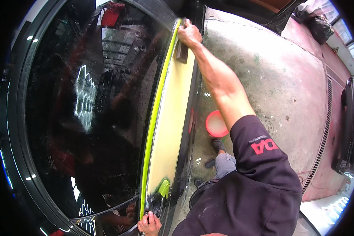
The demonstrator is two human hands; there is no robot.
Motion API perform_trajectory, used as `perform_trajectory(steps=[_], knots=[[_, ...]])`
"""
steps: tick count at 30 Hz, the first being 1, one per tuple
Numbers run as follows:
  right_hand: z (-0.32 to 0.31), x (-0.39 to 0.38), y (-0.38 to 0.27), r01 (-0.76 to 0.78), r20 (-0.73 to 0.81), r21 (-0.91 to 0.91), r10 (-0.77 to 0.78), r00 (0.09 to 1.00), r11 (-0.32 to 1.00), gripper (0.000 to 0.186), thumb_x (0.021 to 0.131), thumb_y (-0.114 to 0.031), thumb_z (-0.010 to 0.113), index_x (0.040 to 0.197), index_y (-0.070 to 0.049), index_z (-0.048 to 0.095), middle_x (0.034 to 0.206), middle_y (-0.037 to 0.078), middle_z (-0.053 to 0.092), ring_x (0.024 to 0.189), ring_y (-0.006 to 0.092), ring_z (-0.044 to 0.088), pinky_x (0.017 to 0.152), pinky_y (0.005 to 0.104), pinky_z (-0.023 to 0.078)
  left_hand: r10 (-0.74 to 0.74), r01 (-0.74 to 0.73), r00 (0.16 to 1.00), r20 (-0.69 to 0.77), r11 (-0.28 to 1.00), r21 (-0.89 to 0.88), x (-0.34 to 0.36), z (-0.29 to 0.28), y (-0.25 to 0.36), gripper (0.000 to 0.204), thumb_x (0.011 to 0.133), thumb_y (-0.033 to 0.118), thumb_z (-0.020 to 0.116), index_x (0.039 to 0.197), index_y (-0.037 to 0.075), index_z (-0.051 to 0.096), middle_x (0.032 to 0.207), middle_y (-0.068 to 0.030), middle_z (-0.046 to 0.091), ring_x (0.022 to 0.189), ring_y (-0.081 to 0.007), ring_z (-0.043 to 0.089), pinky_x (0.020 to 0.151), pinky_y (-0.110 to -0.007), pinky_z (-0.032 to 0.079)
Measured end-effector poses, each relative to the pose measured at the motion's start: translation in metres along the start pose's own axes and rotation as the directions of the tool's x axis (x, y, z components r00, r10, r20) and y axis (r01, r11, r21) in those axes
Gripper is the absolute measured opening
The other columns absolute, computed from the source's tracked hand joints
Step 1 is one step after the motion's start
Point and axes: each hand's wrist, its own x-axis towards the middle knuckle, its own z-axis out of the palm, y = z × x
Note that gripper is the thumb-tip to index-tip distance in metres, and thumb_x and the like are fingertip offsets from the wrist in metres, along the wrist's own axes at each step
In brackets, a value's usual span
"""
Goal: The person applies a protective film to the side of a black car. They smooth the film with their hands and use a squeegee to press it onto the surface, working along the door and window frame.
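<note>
Far along a long cream-coloured car panel [168, 114], my right hand [190, 34] is closed over a dark sanding block [181, 54]. The block lies lengthwise on the panel, its near end showing past my hand. A bright yellow-green strip [152, 128] runs down the panel's left edge, beside the dark glass. Close to me, my left hand [149, 225] rests on the near end of the panel, fingers laid on the surface and apparently holding nothing. Just beyond it is a bright green patch [164, 188] ringed in black.
Glossy dark glass [118, 98] fills the left, reflecting lights. Right of the car, on the wet concrete floor [271, 82], stands a red bucket [216, 124] of cloudy liquid near my foot. A drain grate [321, 145] crosses the floor; another dark vehicle [352, 126] stands far right.
</note>
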Motion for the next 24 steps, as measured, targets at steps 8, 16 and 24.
perform_trajectory(steps=[8,16,24], knots=[[0.009,-0.064,-0.012,0.015,-0.051,-0.006,-0.015,0.999,1.000,0.062,0.097,-0.041,0.053,0.149,-0.008,0.050,0.136,0.030,0.060,0.122,0.0470,0.066,0.105,0.0549,0.051,-0.047,0.042,0.999,-0.022,0.985,-0.165,0.002,-0.001,-0.006,0.040,0.087,0.008,0.075,0.127,0.008,0.068,0.107,-0.0129,0.064,0.077,-0.0311,0.060,0.064,-0.042,0.047],[-0.005,-0.219,-0.034,-0.030,-0.012,-0.053,0.029,0.999,0.998,0.072,0.100,-0.045,0.046,0.164,-0.015,0.036,0.145,0.027,0.055,0.129,0.0449,0.062,0.112,0.0513,0.047,-0.032,-0.003,0.989,-0.141,0.971,-0.237,0.016,-0.011,-0.009,0.036,0.091,0.011,0.073,0.126,0.007,0.069,0.112,-0.0107,0.069,0.081,-0.0285,0.064,0.066,-0.039,0.051],[0.002,-0.372,-0.043,-0.021,-0.015,-0.057,0.020,1.000,0.998,0.071,0.099,-0.044,0.046,0.164,-0.017,0.035,0.144,0.027,0.056,0.130,0.0438,0.061,0.110,0.0541,0.047,-0.064,-0.038,0.970,-0.236,0.913,-0.406,0.018,-0.017,-0.011,0.032,0.089,0.005,0.074,0.121,0.003,0.071,0.109,-0.0122,0.072,0.087,-0.0309,0.068,0.074,-0.041,0.056]])
